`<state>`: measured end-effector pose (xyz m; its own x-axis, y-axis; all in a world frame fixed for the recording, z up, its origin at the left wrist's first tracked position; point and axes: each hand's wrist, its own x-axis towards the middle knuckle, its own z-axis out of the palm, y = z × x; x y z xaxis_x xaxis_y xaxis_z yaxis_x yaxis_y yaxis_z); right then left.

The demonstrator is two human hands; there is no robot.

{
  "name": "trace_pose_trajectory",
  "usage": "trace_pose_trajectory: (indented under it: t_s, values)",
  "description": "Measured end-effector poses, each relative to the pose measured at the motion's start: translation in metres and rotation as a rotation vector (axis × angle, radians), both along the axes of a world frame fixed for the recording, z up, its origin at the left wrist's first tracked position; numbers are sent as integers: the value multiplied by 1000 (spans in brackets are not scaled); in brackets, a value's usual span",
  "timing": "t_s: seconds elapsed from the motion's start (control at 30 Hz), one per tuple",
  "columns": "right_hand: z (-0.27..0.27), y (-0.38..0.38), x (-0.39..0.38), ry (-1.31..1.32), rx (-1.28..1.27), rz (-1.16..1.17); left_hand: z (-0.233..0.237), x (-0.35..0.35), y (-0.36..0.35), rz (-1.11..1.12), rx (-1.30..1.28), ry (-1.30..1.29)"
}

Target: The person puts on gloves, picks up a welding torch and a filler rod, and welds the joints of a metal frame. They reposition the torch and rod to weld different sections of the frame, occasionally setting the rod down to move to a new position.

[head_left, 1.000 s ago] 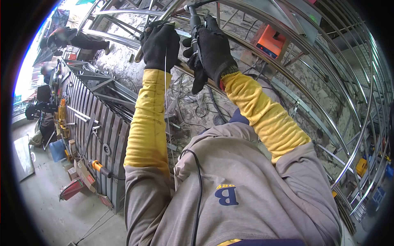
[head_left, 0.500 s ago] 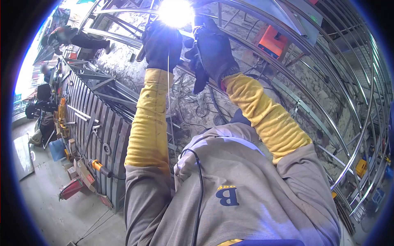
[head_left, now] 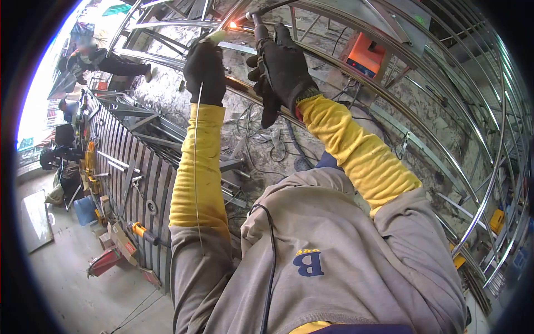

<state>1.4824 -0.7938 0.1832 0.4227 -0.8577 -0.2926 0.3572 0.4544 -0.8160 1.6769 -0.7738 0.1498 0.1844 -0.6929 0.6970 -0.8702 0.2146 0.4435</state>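
Note:
Both my hands wear dark gloves with yellow sleeves above them. My left hand (head_left: 204, 71) is closed round a thin metal rod (head_left: 197, 167), which trails back over the yellow sleeve. My right hand (head_left: 282, 72) grips a welding torch (head_left: 259, 28), its head turned toward the joint. A small orange glow (head_left: 233, 25) shows on the metal frame (head_left: 183, 24), between the torch head and my left hand. Curved shiny tubes of the frame pass under and beyond both hands.
An orange machine (head_left: 365, 54) stands beyond the tubes at the right. Left lies a slatted metal table (head_left: 125, 145) with a yellow grinder (head_left: 143, 232) near its edge. A person (head_left: 94, 59) in dark clothes is at the upper left. Cables cross the floor.
The bright white arc is gone, and a small orange glow remains. My left hand has shifted left and slightly down, away from the torch. The camera view has tilted slightly.

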Motion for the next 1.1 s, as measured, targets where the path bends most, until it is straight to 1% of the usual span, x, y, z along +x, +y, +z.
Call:
trace_pose_trajectory:
  t_s: [0.03, 0.07, 0.13, 0.17, 0.23, 0.27, 0.3, 0.33, 0.37, 0.43, 0.47, 0.5, 0.53, 0.63, 0.7, 0.73, 0.8, 0.83, 0.87, 0.93, 0.97, 1.0, 1.03, 1.07, 1.1]
  values:
    - [-2, -2, 0, -7, 0, -3, 4, 2, 2, 139, 92, 112]
    - [-5, -3, -1, -43, -2, -12, 6, 3, 1, 136, 92, 106]
    - [-4, -5, -4, -79, -5, -21, 2, 9, -2, -201, -98, 919]
    - [-3, -5, -5, -90, -24, -57, 2, 14, -2, -201, -98, 916]
    - [-6, -10, -7, -105, -38, -91, 10, 14, 1, 29, -123, 571]
    - [-14, -16, -7, -83, -210, -100, 14, 16, 11, -75, -139, 858]
    - [-20, -19, -9, -62, -381, -111, 7, 24, 12, 103, -200, 572]
    - [-16, -20, -18, -21, -480, -81, 9, 32, 26, 157, -155, 365]
    - [-13, -22, -23, -27, -475, -86, 12, 41, 45, 207, -110, 158]
    - [-10, -25, -31, -269, -186, -69, 14, 57, 67, 124, -135, 320]
    - [-6, -26, -36, -361, -91, -37, 12, 78, 81, 100, -85, 445]
    - [-4, -26, -41, -343, -58, -22, 11, 99, 95, 84, -38, 571]
    - [-2, -24, -45, -297, -52, -11, 17, 103, 108, 101, -18, 571]
    - [1, -16, -51, -121, -93, -9, 39, 99, 143, 224, 9, 195]
    - [-2, -16, -51, -60, -118, -15, 49, 82, 153, 278, 105, 416]
    - [-1, -16, -50, -46, -129, -20, 50, 79, 156, 282, 105, 414]
    - [-4, -15, -49, -33, -147, -41, 48, 73, 159, 348, 215, 153]
    - [-5, -14, -48, -32, -153, -53, 47, 68, 158, 348, 215, 155]
    - [-5, -14, -47, -32, -166, -80, 45, 63, 156, 315, 196, 151]
    - [20, -5, -51, -12, -137, -62, 44, 48, 153, 287, 177, 148]
    - [29, -1, -53, 7, -106, -45, 45, 39, 151, 294, 179, 2]
    - [24, -2, -53, 5, -104, -40, 47, 31, 148, 302, 181, -145]
    - [15, -2, -53, -8, -159, -38, 48, 25, 146, 311, 184, -149]
    - [9, -2, -52, -25, -211, -33, 49, 21, 143, 186, 172, -255]
    - [8, -2, -52, -34, -203, -21, 49, 18, 142, 61, 165, -361]
